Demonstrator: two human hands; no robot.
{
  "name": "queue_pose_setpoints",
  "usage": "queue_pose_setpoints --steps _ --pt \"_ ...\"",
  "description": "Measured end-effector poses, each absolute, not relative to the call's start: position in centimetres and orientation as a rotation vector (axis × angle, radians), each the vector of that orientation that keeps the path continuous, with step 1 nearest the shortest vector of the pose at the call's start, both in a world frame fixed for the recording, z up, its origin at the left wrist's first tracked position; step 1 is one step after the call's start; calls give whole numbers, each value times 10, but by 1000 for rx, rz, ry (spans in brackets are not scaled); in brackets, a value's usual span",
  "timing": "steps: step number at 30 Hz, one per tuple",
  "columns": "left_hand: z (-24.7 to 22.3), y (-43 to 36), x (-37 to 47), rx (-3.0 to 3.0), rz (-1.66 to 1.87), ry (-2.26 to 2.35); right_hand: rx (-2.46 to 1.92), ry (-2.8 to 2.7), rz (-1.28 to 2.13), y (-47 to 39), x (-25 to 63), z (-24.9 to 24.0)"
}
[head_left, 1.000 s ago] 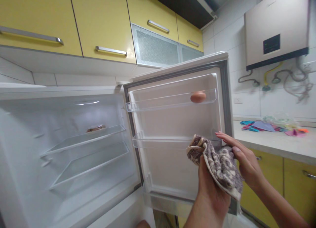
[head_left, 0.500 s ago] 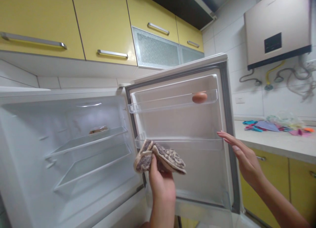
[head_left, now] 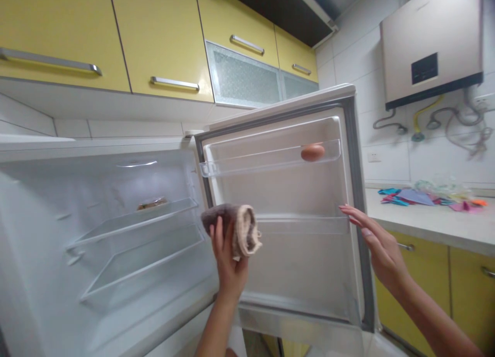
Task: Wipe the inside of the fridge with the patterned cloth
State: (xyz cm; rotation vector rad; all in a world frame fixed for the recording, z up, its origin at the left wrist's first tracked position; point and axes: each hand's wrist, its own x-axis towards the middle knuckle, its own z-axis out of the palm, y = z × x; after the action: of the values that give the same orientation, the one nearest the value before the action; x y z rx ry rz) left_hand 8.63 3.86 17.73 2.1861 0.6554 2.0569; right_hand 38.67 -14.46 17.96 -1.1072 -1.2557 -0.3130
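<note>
My left hand (head_left: 230,261) is closed around a folded brown and cream cloth (head_left: 247,231), held up before the inner side of the open fridge door (head_left: 294,274). At the door's outer edge is my right hand (head_left: 381,243), its fingers stretched out and holding nothing; whether the fingertips touch the door I cannot tell. A brown egg (head_left: 312,152) lies in the upper clear door shelf (head_left: 266,161). The lower door shelf (head_left: 301,225) runs partly behind the cloth.
Inside the fridge, glass shelves (head_left: 135,220) carry a small package (head_left: 152,203). Yellow cabinets (head_left: 166,32) hang above. On the right, a counter (head_left: 417,218) holds colourful cloths (head_left: 417,196) below a water heater (head_left: 433,48).
My left hand has turned and shifted left with the cloth, so the back of the hand and the cloth's rolled edge now show. My right hand has barely moved.
</note>
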Motion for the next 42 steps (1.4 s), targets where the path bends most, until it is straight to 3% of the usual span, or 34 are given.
queue_pose_setpoints --steps 4,11,17,22,32,42 --pt "176 13 100 2885 1804 760 -1101 -1250 -309 -145 387 181" --pt "188 -15 148 3350 1663 443 -1093 -1271 -288 -145 388 182" --pt "198 -51 201 3182 1595 -23 -1014 -1233 -178 -141 395 176" --pt "210 -62 211 3013 1443 -67 -1029 -1204 -151 -141 403 174" --pt "216 -8 164 3118 1740 487 -1113 -1250 -225 -142 399 180" --pt "224 43 79 3126 1685 897 -1255 -1255 -445 -137 398 185"
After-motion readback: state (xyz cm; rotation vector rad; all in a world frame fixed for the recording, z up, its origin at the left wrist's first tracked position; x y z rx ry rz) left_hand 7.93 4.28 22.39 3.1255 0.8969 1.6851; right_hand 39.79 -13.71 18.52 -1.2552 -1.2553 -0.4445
